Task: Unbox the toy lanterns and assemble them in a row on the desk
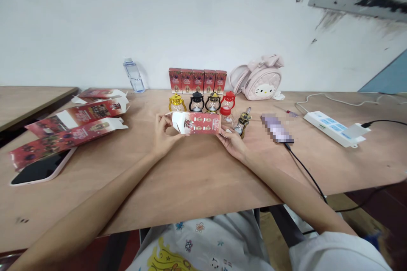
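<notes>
Between my two hands is a red printed carton (203, 123), held sideways above the table with white flaps at its left end. My left hand (165, 134) grips the flap end, and my right hand (233, 140) pinches the other end. Just behind the carton stand small lanterns in a row: a gold one (177, 103), a black one (197, 101), a black-and-gold one (213, 102) and a red one (227, 103). A bronze-coloured lantern (243, 123) leans or lies tilted beyond my right fingers.
Several upright red boxes (198, 81) line the wall. Flattened cartons (76, 129) overlap a phone (41, 171) at left. A water bottle (134, 75) and pink bag (262, 80) stand behind. At right lie a cabled phone (278, 129) and power strip (333, 128).
</notes>
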The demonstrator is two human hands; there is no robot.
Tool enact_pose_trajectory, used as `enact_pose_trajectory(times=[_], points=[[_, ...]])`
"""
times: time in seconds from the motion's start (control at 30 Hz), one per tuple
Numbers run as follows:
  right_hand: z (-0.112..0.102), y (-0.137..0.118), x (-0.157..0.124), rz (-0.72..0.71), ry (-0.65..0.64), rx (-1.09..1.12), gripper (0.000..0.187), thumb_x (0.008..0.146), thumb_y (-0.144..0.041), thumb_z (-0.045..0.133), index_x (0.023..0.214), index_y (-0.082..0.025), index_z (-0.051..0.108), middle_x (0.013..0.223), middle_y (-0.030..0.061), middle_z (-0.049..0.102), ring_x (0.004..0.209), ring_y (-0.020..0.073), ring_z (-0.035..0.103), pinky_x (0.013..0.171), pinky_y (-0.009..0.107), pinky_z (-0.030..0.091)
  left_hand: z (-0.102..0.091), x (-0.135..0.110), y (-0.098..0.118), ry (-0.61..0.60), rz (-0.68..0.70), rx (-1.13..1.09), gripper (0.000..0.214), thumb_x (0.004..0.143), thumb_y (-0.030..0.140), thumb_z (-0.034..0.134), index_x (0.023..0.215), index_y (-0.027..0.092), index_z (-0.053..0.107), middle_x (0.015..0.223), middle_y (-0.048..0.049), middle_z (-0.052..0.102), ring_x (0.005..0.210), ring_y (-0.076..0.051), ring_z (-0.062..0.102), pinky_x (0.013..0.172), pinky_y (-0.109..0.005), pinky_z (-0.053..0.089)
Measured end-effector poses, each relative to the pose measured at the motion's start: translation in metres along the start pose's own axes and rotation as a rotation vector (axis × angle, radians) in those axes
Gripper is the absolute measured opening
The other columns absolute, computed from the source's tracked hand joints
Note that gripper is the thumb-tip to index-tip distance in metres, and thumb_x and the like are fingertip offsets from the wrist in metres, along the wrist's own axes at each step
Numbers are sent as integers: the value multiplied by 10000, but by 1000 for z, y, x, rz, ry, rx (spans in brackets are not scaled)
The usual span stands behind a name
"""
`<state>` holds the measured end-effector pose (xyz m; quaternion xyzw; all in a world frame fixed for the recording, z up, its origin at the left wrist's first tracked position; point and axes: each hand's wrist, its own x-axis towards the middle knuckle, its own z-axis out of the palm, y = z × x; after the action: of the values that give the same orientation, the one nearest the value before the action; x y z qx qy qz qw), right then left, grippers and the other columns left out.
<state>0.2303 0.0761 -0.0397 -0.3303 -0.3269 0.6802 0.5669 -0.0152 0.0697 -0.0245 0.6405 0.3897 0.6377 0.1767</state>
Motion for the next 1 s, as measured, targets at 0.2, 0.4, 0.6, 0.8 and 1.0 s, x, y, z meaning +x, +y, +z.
enact_pose_trajectory(times=[0.2, 0.4, 0.6, 0.8, 1.0], points=[[0, 1, 0, 3, 6, -8, 291, 588, -76, 701, 818, -234, 615, 864, -25, 676, 976, 157, 634, 967, 324, 521, 2, 0, 9, 76, 27, -15, 503, 463, 346, 864, 625, 176, 420, 973, -22, 423, 925, -189, 528, 795, -361, 511], [4, -2, -3, -20, 32, 47, 202, 734, -399, 684, 852, -255, 608, 906, -4, 685, 1016, 192, 617, 865, 341, 560, 2, 2, 10, 6, -89, -105, 455, 437, 275, 871, 678, 192, 493, 996, -43, 537, 1068, -227, 544, 893, -335, 493], [14, -9, -13, 23, -28, -55, 312, 671, -496, 722, 815, -247, 600, 870, -15, 675, 855, 174, 629, 761, 333, 562, 5, 1, 2, -102, -429, -380, 559, 508, 531, 801, 903, 172, 635, 882, -57, 689, 836, -219, 653, 768, -319, 527], [14, 0, -17, -50, -92, -292, 359, 493, -310, 830, 756, -233, 599, 823, -41, 660, 840, 175, 623, 739, 294, 516, 6, 7, -2, 89, -725, -491, 474, 514, 486, 805, 790, 129, 661, 685, -45, 698, 577, -177, 645, 538, -264, 520], [7, 5, -14, -175, -105, -415, 243, 594, -363, 756, 786, -241, 668, 1011, -16, 658, 1046, 205, 569, 796, 270, 469, 5, 11, 4, 108, -836, -605, 462, 451, 248, 864, 829, 120, 630, 788, -51, 714, 630, -148, 655, 611, -262, 553]])
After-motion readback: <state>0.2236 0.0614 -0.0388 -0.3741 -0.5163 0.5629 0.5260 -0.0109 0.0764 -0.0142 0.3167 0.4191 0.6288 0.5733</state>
